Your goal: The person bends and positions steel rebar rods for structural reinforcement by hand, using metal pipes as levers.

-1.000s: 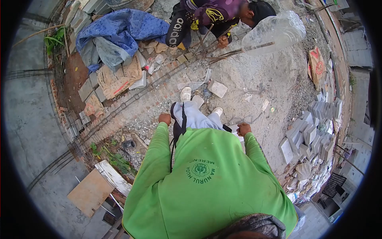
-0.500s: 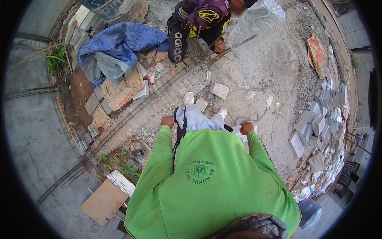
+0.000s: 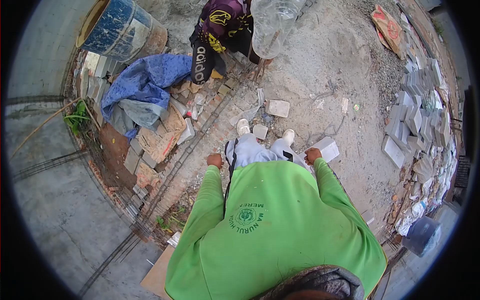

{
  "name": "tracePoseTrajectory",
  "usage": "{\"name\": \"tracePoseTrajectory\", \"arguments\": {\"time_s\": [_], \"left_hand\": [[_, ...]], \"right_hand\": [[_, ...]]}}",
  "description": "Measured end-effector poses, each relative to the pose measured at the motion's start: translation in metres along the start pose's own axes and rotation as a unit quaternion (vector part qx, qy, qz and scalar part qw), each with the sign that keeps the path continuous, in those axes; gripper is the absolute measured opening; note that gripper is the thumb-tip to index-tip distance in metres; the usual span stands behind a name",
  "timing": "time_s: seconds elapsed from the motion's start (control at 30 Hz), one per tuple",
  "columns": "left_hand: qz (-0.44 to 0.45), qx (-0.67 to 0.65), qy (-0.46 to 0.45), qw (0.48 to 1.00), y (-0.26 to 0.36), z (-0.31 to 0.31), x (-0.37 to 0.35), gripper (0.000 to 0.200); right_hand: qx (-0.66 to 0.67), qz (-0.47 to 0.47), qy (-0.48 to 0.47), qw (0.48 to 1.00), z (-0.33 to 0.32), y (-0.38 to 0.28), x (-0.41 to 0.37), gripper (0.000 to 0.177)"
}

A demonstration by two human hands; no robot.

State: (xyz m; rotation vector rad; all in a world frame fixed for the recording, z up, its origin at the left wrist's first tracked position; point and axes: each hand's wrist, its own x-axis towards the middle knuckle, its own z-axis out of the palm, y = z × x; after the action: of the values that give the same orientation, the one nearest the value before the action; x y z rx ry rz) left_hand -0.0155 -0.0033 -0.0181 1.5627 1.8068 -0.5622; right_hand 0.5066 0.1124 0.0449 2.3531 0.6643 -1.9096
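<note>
Right hand (image 3: 312, 155) closed on near end of white block (image 3: 326, 148), block just right of pale trousers (image 3: 252, 150), over sandy ground (image 3: 330, 75). Left hand (image 3: 215, 160) curled to fist, nothing seen in it. Blue drum (image 3: 122, 35) at ground's far left corner, tilted, inside not readable. Clear plastic bottle (image 3: 272, 22) at far edge beside crouching co-worker (image 3: 217, 30); contents cannot tell. Grey block stack (image 3: 417, 115) along right edge.

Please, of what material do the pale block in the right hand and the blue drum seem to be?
The pale block looks like lightweight concrete or cement brick: matte, chalky white, sharp-edged. The blue drum is probably painted metal; its paint looks worn and grey-smeared.
</note>
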Motion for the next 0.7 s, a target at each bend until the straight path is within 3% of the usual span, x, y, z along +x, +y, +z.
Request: {"name": "tracePoseTrajectory", "arguments": {"time_s": [0.3, 0.5, 0.57, 0.6, 0.7], "left_hand": [[0.035, 0.025, -0.010, 0.999, 0.000, -0.015, 0.007, 0.024], [0.205, 0.155, -0.044, 0.965, -0.004, -0.025, 0.012, 0.026], [0.148, 0.061, -0.072, 0.985, -0.006, -0.015, 0.024, 0.026], [0.079, -0.048, -0.094, 0.991, -0.002, -0.015, 0.030, 0.027], [0.150, 0.099, -0.098, 0.979, 0.037, -0.053, 0.040, 0.024]], "right_hand": [[0.047, -0.002, 0.014, 0.999, -0.001, 0.000, 0.002, 0.015], [0.163, -0.034, 0.061, 0.984, -0.033, 0.028, 0.015, 0.013], [0.196, -0.020, 0.071, 0.978, -0.045, 0.044, 0.013, 0.013], [0.223, -0.003, 0.080, 0.971, -0.053, 0.055, 0.013, 0.013], [0.305, 0.031, 0.086, 0.948, -0.077, 0.099, 0.021, 0.014]]}}
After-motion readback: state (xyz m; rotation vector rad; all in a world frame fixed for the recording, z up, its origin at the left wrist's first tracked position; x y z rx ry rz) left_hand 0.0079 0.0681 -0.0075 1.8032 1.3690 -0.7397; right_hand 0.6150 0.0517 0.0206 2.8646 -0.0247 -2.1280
